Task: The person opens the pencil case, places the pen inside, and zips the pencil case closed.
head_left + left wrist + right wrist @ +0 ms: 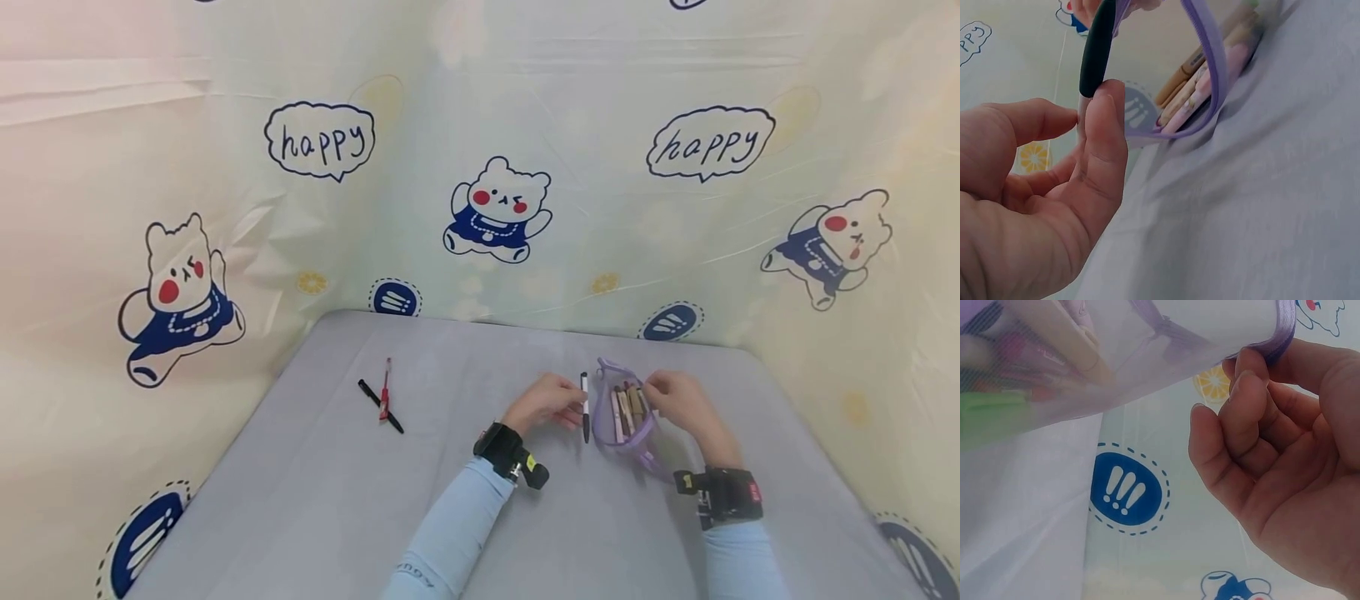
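Note:
My left hand pinches a white pen with black ends between thumb and fingers, upright beside the pencil case. In the left wrist view the dark end of the pen points up past the fingertips. The purple-edged pencil case has its mouth open, and several pens lie inside. On its other side my right hand pinches the zipper edge between thumb and index finger. Through its see-through mesh wall a green pen shows in the right wrist view.
To the left on the grey-covered table, a black pen and a red pen with a clear barrel lie crossed. A printed curtain hangs behind the table and along both sides.

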Motion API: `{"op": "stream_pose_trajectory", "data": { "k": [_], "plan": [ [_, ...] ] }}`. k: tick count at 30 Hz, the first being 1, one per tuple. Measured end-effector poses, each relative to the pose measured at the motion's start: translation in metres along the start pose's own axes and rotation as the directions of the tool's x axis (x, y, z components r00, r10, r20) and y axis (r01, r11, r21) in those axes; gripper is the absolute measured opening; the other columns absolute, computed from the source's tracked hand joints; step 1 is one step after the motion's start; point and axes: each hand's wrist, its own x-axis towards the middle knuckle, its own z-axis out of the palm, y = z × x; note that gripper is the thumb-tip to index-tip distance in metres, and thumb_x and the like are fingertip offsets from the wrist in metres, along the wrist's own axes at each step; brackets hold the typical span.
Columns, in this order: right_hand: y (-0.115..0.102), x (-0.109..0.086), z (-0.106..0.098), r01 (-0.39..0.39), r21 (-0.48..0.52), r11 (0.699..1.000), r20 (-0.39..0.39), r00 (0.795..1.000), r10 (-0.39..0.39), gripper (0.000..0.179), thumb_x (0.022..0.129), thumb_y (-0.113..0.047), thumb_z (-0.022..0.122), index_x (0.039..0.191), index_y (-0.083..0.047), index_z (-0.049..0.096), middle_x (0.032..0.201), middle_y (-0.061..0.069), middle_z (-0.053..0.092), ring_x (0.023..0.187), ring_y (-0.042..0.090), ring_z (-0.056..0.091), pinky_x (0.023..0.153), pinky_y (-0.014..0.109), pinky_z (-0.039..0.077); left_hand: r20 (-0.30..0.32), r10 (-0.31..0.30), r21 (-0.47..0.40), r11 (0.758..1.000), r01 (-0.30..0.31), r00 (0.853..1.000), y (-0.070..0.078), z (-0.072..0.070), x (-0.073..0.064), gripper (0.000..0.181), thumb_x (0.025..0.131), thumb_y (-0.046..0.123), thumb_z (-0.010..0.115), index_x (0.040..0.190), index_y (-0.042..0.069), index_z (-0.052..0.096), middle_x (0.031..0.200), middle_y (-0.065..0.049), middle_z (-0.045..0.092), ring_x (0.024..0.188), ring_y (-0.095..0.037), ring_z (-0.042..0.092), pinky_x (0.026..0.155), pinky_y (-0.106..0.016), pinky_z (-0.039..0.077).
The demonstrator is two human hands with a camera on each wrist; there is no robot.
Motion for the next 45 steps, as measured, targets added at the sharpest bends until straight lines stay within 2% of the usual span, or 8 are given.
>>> {"op": "stream_pose_trajectory", "data": {
  "k": [11, 16, 21, 25, 28, 36, 40, 45],
  "plan": [
    [-0.001, -0.001, 0.002, -0.029, -0.011, 1.0, 0.024, 0.999, 0.029, 0.027, 0.098, -0.019, 0.052, 0.108, 0.002, 0.066, 0.094, 0.014, 0.07, 0.083, 0.022, 0.064, 0.068, 0.034, 0.054, 0.025, -0.034, 0.015, 0.999, 0.033, 0.999, 0.004, 0.025, 0.016, 0.022, 0.092, 0.023, 0.066, 0.099, 0.002, 0.068, 0.088, -0.012, 0.069, 0.073, -0.024, 0.07, 0.063, -0.034, 0.059],
    [-0.001, 0.0, 0.003, -0.009, -0.008, 1.0, 0.01, 1.0, 0.009, 0.025, 0.097, -0.017, 0.053, 0.106, 0.003, 0.066, 0.092, 0.014, 0.07, 0.08, 0.022, 0.063, 0.066, 0.033, 0.053, 0.023, -0.043, 0.022, 0.999, 0.042, 0.999, 0.009, 0.037, 0.027, 0.022, 0.093, 0.023, 0.066, 0.098, 0.002, 0.068, 0.086, -0.012, 0.069, 0.072, -0.024, 0.07, 0.061, -0.033, 0.058],
    [-0.002, 0.0, 0.003, 0.016, -0.004, 1.0, -0.009, 1.0, -0.016, 0.023, 0.096, -0.015, 0.054, 0.102, 0.003, 0.067, 0.089, 0.013, 0.07, 0.077, 0.021, 0.063, 0.065, 0.032, 0.052, 0.017, -0.048, 0.03, 0.998, 0.048, 0.999, 0.013, 0.042, 0.032, 0.02, 0.093, 0.023, 0.065, 0.093, 0.003, 0.07, 0.082, -0.013, 0.07, 0.069, -0.023, 0.07, 0.06, -0.032, 0.058],
    [-0.004, 0.0, 0.003, 0.026, -0.01, 1.0, -0.009, 1.0, -0.026, 0.022, 0.096, -0.015, 0.055, 0.101, 0.003, 0.067, 0.089, 0.013, 0.071, 0.076, 0.021, 0.063, 0.064, 0.032, 0.052, -0.009, -0.051, -0.002, 0.999, 0.051, 0.999, 0.013, 0.044, 0.033, 0.018, 0.093, 0.019, 0.065, 0.087, 0.002, 0.07, 0.08, -0.014, 0.069, 0.066, -0.023, 0.069, 0.058, -0.031, 0.058],
    [-0.005, 0.0, 0.003, 0.021, -0.01, 1.0, -0.002, 1.0, -0.021, 0.022, 0.096, -0.014, 0.055, 0.1, 0.003, 0.068, 0.088, 0.013, 0.071, 0.076, 0.02, 0.063, 0.064, 0.031, 0.052, -0.008, -0.056, -0.018, 0.998, 0.055, 0.998, 0.013, 0.048, 0.033, 0.019, 0.093, 0.017, 0.064, 0.089, 0.0, 0.07, 0.079, -0.014, 0.069, 0.066, -0.023, 0.069, 0.06, -0.033, 0.059],
    [-0.001, 0.004, 0.003, 0.045, 0.001, 0.999, -0.022, 0.999, -0.045, 0.02, 0.095, -0.012, 0.054, 0.097, 0.003, 0.067, 0.085, 0.014, 0.07, 0.073, 0.02, 0.063, 0.062, 0.031, 0.051, 0.042, 0.021, -0.104, 0.994, -0.016, 0.999, 0.023, 0.057, 0.032, 0.024, 0.094, 0.008, 0.052, 0.102, -0.008, 0.068, 0.083, -0.017, 0.074, 0.077, -0.029, 0.074, 0.07, -0.038, 0.06],
    [0.0, 0.005, 0.002, 0.045, -0.011, 0.999, -0.02, 0.999, -0.045, 0.02, 0.095, -0.011, 0.054, 0.097, 0.003, 0.068, 0.085, 0.014, 0.07, 0.073, 0.019, 0.063, 0.061, 0.031, 0.051, 0.066, 0.031, -0.094, 0.995, -0.025, 0.997, 0.026, 0.057, 0.03, 0.028, 0.097, 0.009, 0.049, 0.109, -0.009, 0.067, 0.084, -0.016, 0.075, 0.083, -0.031, 0.075, 0.072, -0.038, 0.06],
    [-0.001, 0.004, 0.0, 0.036, -0.01, 0.999, -0.013, 0.999, -0.036, 0.02, 0.096, -0.012, 0.055, 0.098, 0.003, 0.068, 0.087, 0.014, 0.071, 0.073, 0.019, 0.063, 0.061, 0.031, 0.051, 0.101, 0.057, -0.073, 0.996, -0.05, 0.993, 0.029, 0.051, 0.026, 0.03, 0.099, 0.013, 0.048, 0.111, -0.008, 0.066, 0.084, -0.015, 0.075, 0.088, -0.035, 0.074, 0.08, -0.045, 0.058]
  ]
}}
